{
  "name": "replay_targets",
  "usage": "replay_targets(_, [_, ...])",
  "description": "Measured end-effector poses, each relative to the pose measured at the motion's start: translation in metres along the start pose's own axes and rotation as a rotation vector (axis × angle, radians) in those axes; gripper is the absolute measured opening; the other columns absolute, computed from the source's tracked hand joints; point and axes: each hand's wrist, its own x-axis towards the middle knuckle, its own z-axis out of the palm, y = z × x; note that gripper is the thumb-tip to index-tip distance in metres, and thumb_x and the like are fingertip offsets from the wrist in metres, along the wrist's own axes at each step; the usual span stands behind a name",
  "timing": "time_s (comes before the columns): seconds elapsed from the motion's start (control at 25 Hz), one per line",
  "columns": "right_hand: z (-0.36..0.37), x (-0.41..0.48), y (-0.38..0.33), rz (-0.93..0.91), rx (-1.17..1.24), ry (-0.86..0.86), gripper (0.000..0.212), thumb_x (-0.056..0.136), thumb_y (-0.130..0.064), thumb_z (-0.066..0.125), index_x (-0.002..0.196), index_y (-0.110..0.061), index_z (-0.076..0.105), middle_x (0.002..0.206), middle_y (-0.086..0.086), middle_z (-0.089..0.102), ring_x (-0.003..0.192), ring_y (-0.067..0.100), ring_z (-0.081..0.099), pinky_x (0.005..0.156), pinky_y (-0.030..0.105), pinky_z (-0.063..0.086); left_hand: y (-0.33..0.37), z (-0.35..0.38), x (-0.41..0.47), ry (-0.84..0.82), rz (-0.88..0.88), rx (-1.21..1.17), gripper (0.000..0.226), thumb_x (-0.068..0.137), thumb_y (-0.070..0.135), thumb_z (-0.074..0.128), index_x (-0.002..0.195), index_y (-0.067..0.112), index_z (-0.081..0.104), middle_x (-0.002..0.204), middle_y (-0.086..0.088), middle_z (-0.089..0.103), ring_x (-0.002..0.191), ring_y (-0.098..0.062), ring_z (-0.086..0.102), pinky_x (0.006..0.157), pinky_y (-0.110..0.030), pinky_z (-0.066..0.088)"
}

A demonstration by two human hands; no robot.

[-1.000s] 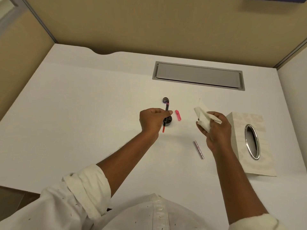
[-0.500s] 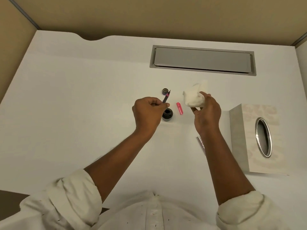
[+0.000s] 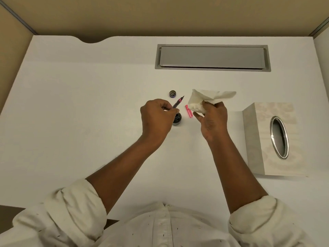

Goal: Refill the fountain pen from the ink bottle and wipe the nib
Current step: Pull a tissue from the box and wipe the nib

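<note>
White tissue (image 3: 204, 101) sits bunched in right grip (image 3: 213, 120); left grip (image 3: 156, 118) pinches fountain pen (image 3: 177, 105), nib (image 3: 182, 97) toward one o'clock. Wrap nib lightly, then draw outward.

Matt white table (image 3: 71, 122), brushed metal hatch (image 3: 211, 57), soft crumpled paper tissue (image 3: 204, 100)

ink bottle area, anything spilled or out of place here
Nothing stands out. The ink bottle stands upright, uncapped, its cap lying apart behind it. No ink shows on the white desk or on the tissue that the right hand holds; the left hand holds the fountain pen.
</note>
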Motion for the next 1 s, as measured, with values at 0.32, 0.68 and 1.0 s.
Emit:
replay_targets(0.32, [-0.004,-0.016,0.009,0.071,-0.005,-0.027,0.019,0.083,0.005,0.064,0.093,-0.011,0.063,0.093,0.001,0.069,0.089,0.02,0.068,0.071,0.03,0.059,0.007,0.001,-0.016,-0.02,0.062,0.157,0.006,0.07,0.011,0.073,0.068,0.011,0.067,0.069,0.0,0.065,0.066,-0.017,0.063,0.049,-0.012,0.04])
replay_targets(0.68, [-0.016,-0.023,0.008,0.09,0.074,-0.059,0.024,0.079,0.013,0.063,0.075,-0.01,0.07,0.085,0.007,0.07,0.087,0.026,0.068,0.081,0.041,0.058,0.01,0.003,-0.029,-0.046,0.078,0.205,0.01,0.07,0.013,0.074,0.07,0.008,0.066,0.074,-0.004,0.067,0.076,-0.023,0.063,0.067,-0.035,0.049])
replay_targets(1.0, [-0.023,-0.021,-0.003,0.216,0.239,-0.025,0.024,0.093,-0.021,0.057,0.077,-0.003,0.058,0.081,0.01,0.06,0.08,0.022,0.062,0.09,0.045,0.054,0.012,-0.005,-0.028,0.006,0.072,0.182,0.013,0.071,0.018,0.077,0.073,0.013,0.066,0.077,0.001,0.065,0.073,-0.015,0.06,0.056,-0.012,0.039])
